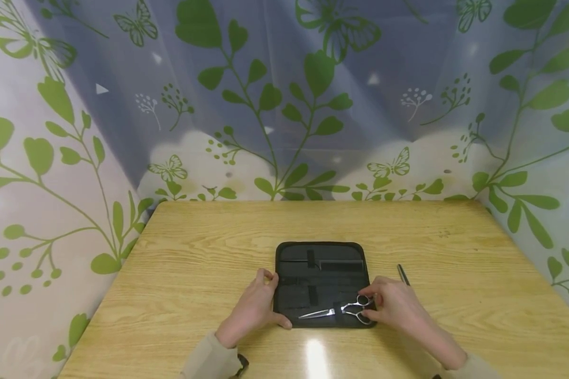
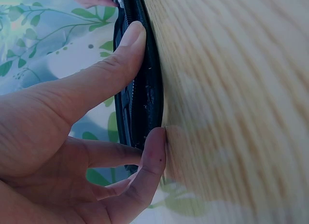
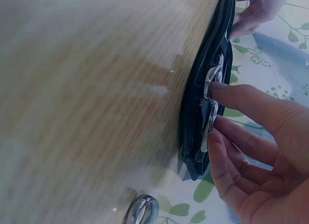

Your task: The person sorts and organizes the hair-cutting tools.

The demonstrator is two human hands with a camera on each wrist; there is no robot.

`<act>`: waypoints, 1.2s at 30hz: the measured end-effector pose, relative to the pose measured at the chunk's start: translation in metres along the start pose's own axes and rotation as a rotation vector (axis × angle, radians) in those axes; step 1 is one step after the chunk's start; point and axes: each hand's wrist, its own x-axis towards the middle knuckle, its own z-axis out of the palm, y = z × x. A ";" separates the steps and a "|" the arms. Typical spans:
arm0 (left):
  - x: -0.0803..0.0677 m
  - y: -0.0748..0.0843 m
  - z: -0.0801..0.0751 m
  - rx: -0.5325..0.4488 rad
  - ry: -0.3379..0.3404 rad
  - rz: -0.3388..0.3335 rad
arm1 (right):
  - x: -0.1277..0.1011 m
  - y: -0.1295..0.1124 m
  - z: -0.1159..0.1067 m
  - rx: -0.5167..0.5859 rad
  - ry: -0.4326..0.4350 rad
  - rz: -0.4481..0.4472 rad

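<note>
A black zip case point(image 1: 291, 295) lies opened flat on the table. My left hand point(image 1: 256, 302) grips its left edge, the thumb at the near corner and the fingers further back. Silver scissors point(image 1: 317, 314) lie along the near side of the case, blades pointing left, tucked under a dark strap. With thumb and fingers, my right hand point(image 1: 398, 302) pinches their finger rings point(image 3: 212, 84). A black comb point(image 1: 341, 265) with a thin tail sits under another strap at the far side of the case.
Beyond my right hand, a slim dark tool point(image 1: 402, 274) lies on the wooden table point(image 1: 208, 237), partly hidden by that hand. The right wrist view has a metal ring handle point(image 3: 143, 209) on the table. A leaf-and-butterfly curtain point(image 1: 284, 131) hangs behind.
</note>
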 end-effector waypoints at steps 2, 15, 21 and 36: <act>0.000 0.000 0.000 0.002 -0.001 0.001 | 0.000 -0.001 0.000 -0.004 -0.002 0.003; 0.000 0.000 -0.001 0.012 0.002 -0.001 | 0.005 -0.005 0.003 0.007 -0.045 0.017; 0.000 0.000 0.000 0.019 0.009 0.005 | 0.009 -0.008 0.004 0.027 -0.074 0.064; 0.000 -0.001 -0.001 0.023 0.001 0.019 | 0.014 -0.010 0.003 0.000 -0.109 0.141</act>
